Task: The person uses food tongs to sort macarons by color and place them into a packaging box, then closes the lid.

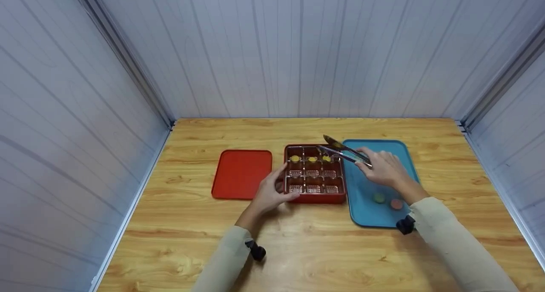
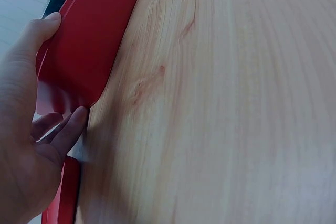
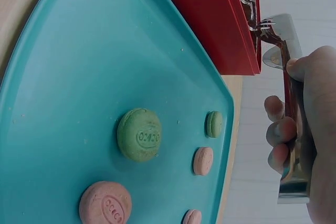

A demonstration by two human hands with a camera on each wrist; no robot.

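Observation:
My right hand [image 1: 385,168] grips a pair of metal tongs [image 1: 351,153], whose tips stand apart over the back right of a red box [image 1: 315,198]. One tip is fork-shaped and the other broad and flat in the right wrist view. The box holds a brown divided insert [image 1: 314,177] with several compartments. Three yellow round pieces, one of them a yellow piece [image 1: 312,159], sit along its back row. At the box's front left corner my left hand [image 1: 270,194] holds on, thumb on the front wall and fingers round the left side.
Right of the box lies a blue tray [image 1: 362,215] with several macarons, including a green macaron [image 3: 139,135] and a pink macaron [image 3: 105,203]. A red square lid [image 1: 242,175] lies to the left. Pale panel walls [image 1: 276,49] enclose the wooden table [image 1: 315,249] behind and at both sides.

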